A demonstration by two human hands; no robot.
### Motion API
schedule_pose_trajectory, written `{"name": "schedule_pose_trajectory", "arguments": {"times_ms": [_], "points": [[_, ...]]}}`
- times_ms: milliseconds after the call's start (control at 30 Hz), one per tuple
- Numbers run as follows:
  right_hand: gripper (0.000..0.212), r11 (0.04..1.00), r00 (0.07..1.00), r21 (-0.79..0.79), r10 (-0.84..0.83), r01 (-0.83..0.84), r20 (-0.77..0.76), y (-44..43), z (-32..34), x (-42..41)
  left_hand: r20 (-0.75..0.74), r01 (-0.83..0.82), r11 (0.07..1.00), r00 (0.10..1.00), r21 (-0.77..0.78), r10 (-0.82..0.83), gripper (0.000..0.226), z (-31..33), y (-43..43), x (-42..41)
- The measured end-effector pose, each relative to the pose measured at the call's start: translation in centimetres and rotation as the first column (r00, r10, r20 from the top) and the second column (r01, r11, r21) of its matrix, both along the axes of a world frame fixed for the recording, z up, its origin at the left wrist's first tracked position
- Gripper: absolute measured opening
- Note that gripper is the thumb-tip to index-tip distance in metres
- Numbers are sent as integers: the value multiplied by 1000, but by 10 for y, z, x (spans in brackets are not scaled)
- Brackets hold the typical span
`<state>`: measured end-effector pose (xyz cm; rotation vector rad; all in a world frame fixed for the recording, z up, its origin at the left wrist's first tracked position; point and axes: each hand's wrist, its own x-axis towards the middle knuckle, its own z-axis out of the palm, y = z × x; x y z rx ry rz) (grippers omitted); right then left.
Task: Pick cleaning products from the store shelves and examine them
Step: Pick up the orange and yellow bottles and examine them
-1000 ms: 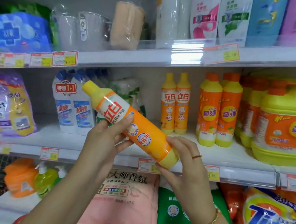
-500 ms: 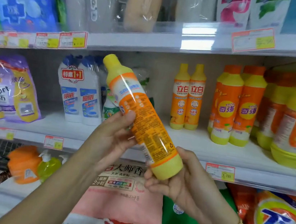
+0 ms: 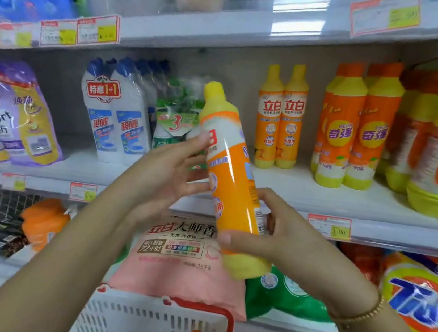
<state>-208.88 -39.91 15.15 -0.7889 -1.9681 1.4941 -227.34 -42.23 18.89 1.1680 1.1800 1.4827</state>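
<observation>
The orange bottle (image 3: 234, 179) is off the shelf and in both hands, held in front of, lower than and to the left of the twin bottles (image 3: 280, 118) of the same make that stand on the shelf. Its long axis runs close to upright: yellow cap up and leaning a little away from the twin bottles, yellow base down and nearer the viewer.

The right hand (image 3: 280, 238) takes the lower end. Its grip is closed round the bottle, thumb laid across the front just above the base and fingers wrapped round the far side by the barcode. The left hand (image 3: 167, 170) is on the side turned away from the twin bottles and higher up, thumb on the white label and fingertips against the orange body below it. Blur softens this part, so it looks like a light steadying hold rather than a full wrap — I would not swear to it.

The examining step appears under way. Any further turn would likely go about that near-upright axis, with the right grip bearing the weight at the base and the left guiding nearer the neck. A white basket (image 3: 135, 325) sits well below the twin bottles — a likely drop point.
</observation>
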Motion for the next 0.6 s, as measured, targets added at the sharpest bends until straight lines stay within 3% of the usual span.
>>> {"name": "schedule_pose_trajectory", "arguments": {"times_ms": [67, 133, 300, 367, 500, 600], "points": [[42, 935, 966, -304, 117, -185, -229, -5, 5, 0, 66, 46, 997, 997, -59, -42, 34, -7, 3, -2], [30, 813, 918, -493, 121, -311, -379, -5, 6, -1, 147, 64, 986, 988, -153, -42, 43, -18, 6, 0], [46, 631, 848, -592, 220, -501, -483, 0, 1, 8, 310, 114, 952, 951, -284, -21, 80, -35, 15, -2], [50, 589, 804, -566, 286, -577, -522, 3, -1, 13, 326, 127, 947, 945, -294, -26, 81, -35, 16, 3], [50, 582, 792, -555, 305, -595, -529, 4, -19, 31, 258, 126, 966, 964, -226, -65, 62, -24, 6, 24], [53, 785, 893, -440, 317, -435, -319, 6, -38, 52, 20, 87, 994, 996, -67, -86, 55, -17, -3, 47]]}}
